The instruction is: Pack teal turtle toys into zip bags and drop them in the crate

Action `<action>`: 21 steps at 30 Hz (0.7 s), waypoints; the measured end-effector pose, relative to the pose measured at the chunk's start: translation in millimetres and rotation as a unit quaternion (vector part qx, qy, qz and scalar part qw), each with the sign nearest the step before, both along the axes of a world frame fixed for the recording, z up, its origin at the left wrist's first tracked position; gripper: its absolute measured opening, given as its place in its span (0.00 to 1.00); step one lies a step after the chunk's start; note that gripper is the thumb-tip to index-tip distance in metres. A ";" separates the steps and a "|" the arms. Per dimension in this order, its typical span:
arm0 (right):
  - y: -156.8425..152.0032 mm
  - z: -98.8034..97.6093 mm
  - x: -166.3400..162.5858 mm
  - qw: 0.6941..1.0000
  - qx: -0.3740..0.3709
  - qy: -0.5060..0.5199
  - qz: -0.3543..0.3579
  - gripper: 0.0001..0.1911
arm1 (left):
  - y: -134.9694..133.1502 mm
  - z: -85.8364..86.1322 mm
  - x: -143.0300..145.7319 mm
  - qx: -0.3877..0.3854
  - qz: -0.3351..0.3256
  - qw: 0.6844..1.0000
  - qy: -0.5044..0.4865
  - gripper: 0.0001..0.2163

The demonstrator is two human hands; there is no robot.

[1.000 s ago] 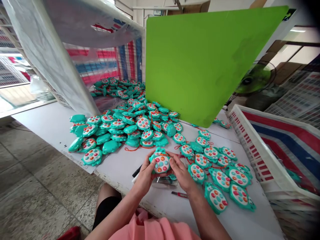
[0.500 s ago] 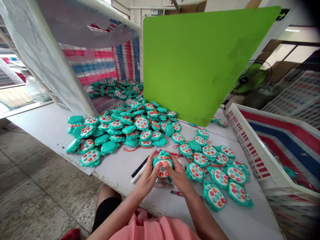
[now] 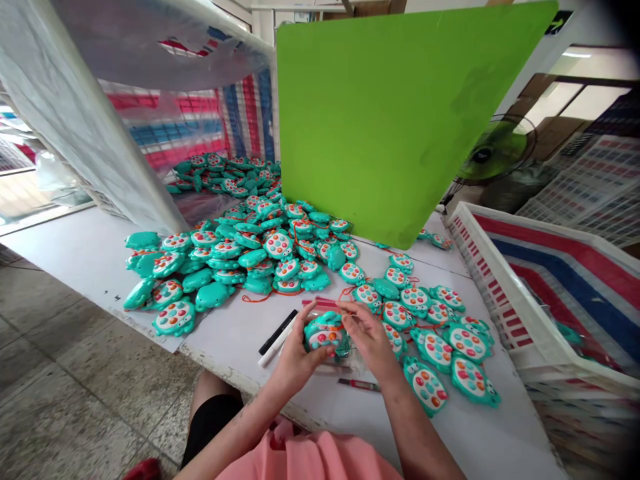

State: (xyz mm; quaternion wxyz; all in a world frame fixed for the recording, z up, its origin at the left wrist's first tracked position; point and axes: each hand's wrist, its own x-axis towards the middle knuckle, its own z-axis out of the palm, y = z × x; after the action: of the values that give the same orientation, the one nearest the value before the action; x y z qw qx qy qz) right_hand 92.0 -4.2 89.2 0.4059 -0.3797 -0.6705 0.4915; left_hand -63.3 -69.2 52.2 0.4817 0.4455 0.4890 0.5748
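In front of me, my left hand (image 3: 297, 353) is closed around a teal turtle-shaped button toy (image 3: 320, 333) with a white face and coloured buttons. My right hand (image 3: 367, 337) is at the toy's upper right edge, fingers curled and pinched together; what lies between them is hidden. Under the toy is a clear plastic bag (image 3: 356, 363) with a red strip along its top. To the left of my hands lie a black marker (image 3: 277, 332) and a white marker (image 3: 273, 350). A red utility knife (image 3: 359, 385) rests on the table just below them.
A large heap of the same toys (image 3: 240, 253) spills from a plastic-lined crate (image 3: 165, 200) at back left. More toys (image 3: 435, 350) spread to the right. A green board (image 3: 400, 127) stands behind. A white basket (image 3: 480, 267) with striped lining is at right, a fan (image 3: 493, 153) beyond.
My right hand has shifted from the toy's lower front to its upper right edge. The toy has tilted and sits mainly in my left hand. The view has shifted slightly.
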 end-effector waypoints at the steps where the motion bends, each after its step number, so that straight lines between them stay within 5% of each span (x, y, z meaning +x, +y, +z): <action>1: 0.6 3.7 1.2 0.999 0.025 -0.012 -0.022 0.15 | -0.4 -0.5 -1.0 0.014 0.020 0.999 0.040 0.33; 6: -5.4 15.5 0.2 1.000 -0.022 -0.013 -0.001 0.13 | -1.4 -1.4 -7.7 0.111 0.063 0.966 0.226 0.20; 21: -10.5 15.6 -4.1 0.996 -0.081 0.019 -0.021 0.13 | -1.2 -5.8 -20.1 0.225 0.073 0.886 0.398 0.23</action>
State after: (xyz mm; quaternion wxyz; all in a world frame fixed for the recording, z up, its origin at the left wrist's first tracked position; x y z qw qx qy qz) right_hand 87.9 -14.8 104.8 0.3970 -0.4155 -0.6127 0.5425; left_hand -83.4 -70.4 46.3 0.0896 0.6964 0.5286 0.4771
